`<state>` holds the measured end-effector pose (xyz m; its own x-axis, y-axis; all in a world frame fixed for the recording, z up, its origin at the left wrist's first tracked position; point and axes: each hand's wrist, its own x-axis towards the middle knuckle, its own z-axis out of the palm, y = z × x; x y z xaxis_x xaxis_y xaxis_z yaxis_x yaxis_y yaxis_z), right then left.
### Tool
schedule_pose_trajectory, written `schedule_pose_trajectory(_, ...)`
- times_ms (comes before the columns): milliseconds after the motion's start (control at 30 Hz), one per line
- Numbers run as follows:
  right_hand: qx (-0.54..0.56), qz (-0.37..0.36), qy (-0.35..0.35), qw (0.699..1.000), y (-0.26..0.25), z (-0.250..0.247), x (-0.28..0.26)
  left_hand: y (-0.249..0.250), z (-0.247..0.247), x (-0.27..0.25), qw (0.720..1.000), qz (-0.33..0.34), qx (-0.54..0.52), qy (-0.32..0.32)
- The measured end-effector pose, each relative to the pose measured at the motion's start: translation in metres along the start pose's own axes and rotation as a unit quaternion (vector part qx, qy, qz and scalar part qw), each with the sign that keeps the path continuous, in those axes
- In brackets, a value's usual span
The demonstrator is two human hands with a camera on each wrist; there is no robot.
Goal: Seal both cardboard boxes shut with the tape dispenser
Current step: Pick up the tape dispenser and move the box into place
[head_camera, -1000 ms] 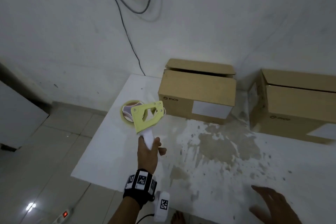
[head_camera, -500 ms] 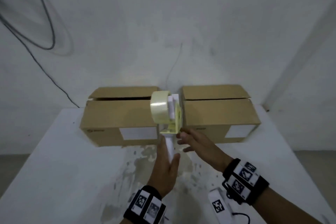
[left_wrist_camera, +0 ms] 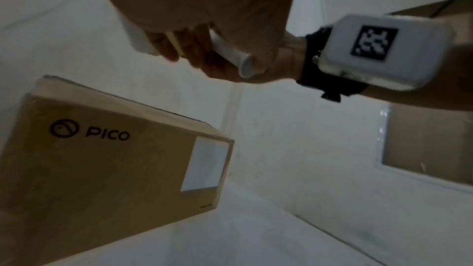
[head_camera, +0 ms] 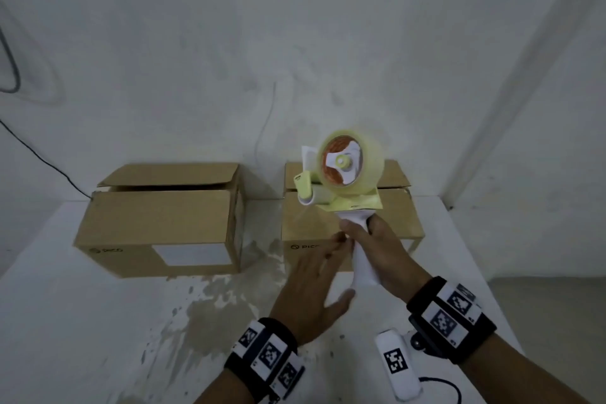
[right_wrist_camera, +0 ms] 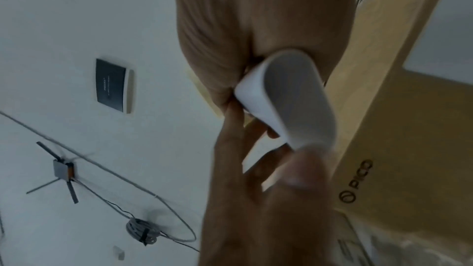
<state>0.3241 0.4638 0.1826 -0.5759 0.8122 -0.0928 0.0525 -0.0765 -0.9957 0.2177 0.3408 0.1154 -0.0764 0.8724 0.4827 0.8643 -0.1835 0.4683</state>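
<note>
Two brown cardboard boxes stand side by side at the back of the white table [head_camera: 82, 321]. The left box [head_camera: 157, 226] has its rear top flap lifted, leaving a gap. The right box [head_camera: 396, 216] is partly hidden behind the tape dispenser [head_camera: 347, 167], a yellow-green frame carrying a clear tape roll, held up in the air in front of it. My right hand [head_camera: 380, 249] grips the dispenser's white handle [head_camera: 362, 269]. My left hand [head_camera: 311, 285] lies open beside the handle, fingers straight, thumb near its lower end. The right wrist view shows the handle's end [right_wrist_camera: 289, 104] in my right palm.
The tabletop has a large brownish stain [head_camera: 210, 315] in front of the boxes. A white wall rises directly behind the boxes, with a thin cable [head_camera: 39, 157] at the left. The table's right edge drops to the floor [head_camera: 557, 321].
The dispenser has passed from my left hand to my right. My left hand has let go and opened. The tape roll has turned to face me and now hangs in front of the right box.
</note>
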Motion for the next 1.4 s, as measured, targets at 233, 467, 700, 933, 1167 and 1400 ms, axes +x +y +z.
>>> schedule_pose_trajectory(233,0.001,-0.045,0.145,0.988,0.012,-0.057,0.014,-0.096,0.0,0.021,0.896,-0.414,-0.135,0.082)
schedule_pose_trajectory(467,0.012,-0.044,0.291,0.956,0.044,-0.116,0.041,-0.103,0.01,0.064,0.826,-0.501,-0.257,-0.039)
schedule_pose_trajectory(700,0.187,0.062,0.306,0.931,0.08,-0.127,0.073,-0.097,0.014,0.074,0.826,-0.504,-0.248,-0.036)
schedule_pose_trajectory(933,0.183,0.098,0.308,0.929,0.087,-0.122,0.067,-0.1,0.015,0.063,0.833,-0.488,-0.26,-0.014)
schedule_pose_trajectory(1167,0.211,0.125,0.261,0.934,0.11,-0.113,0.015,-0.08,0.001,0.002,0.832,-0.459,-0.312,0.028)
schedule_pose_trajectory(1400,0.221,0.14,0.237,0.936,0.143,-0.108,-0.052,-0.063,-0.013,-0.071,0.822,-0.465,-0.329,0.008)
